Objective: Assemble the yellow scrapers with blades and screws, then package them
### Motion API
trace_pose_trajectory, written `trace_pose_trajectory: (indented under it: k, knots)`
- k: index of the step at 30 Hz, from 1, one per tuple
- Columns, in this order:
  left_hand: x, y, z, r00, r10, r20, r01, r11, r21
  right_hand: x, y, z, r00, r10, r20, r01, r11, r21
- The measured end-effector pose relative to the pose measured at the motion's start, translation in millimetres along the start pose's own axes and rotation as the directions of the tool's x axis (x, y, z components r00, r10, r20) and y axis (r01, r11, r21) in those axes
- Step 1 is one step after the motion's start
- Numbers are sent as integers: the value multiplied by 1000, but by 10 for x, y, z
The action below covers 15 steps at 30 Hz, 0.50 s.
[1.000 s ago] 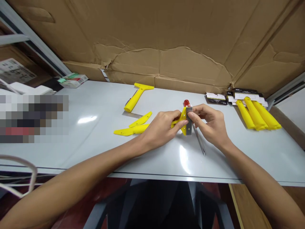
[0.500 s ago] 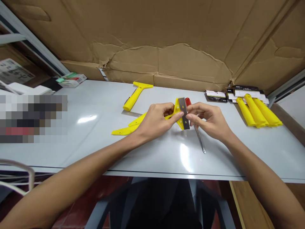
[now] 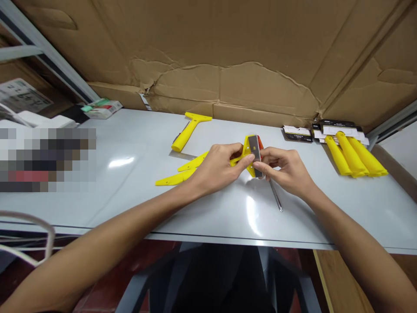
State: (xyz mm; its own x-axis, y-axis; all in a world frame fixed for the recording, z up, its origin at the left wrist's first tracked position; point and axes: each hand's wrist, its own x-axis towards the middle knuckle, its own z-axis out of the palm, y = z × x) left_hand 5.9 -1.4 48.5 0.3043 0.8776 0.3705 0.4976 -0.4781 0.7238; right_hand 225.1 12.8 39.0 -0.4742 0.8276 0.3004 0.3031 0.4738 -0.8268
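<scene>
My left hand (image 3: 221, 168) is closed around a yellow plastic scraper head (image 3: 246, 148), its thumb pressing on a dark metal blade (image 3: 254, 145) laid along the head's edge. My right hand (image 3: 288, 169) pinches that blade's right side between thumb and fingers. Just behind lies a screwdriver (image 3: 276, 195) on the table, its red handle partly hidden by the blade and my right fingers. Left of my hands rest flat yellow plastic pieces (image 3: 174, 178), partly covered by my left hand. Beyond them are a loose metal blade (image 3: 181, 155) and another yellow scraper (image 3: 185, 134).
Several yellow handles (image 3: 355, 156) lean on black-and-white cardboard packaging (image 3: 340, 126) at the right. A flat black-and-white package (image 3: 297, 133) lies beside it. Brown cardboard (image 3: 182, 95) stands along the table's back. A small box (image 3: 103, 108) sits at the back left.
The view has shifted slightly. My right fingers have moved a little lower along the blade's right side and closed in on it. My left hand keeps its hold on the scraper head.
</scene>
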Motion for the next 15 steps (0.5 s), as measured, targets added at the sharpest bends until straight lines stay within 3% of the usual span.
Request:
trace_pose_trajectory:
  k: [5,10,15]
  knots:
    - [-6,5,-5,1000,-12,1,12,999,39,-5,-2,32,991,-132,-38,127,987,-94]
    - [-3,0,-21,1000,12,28,-12,1000,-7,-15,-38,56,971,-193,-140,172,974,-150]
    - [-2,-5,-19,999,32,27,-32,999,-16,-23,-14,84,957,-256,-132,216,940,-263]
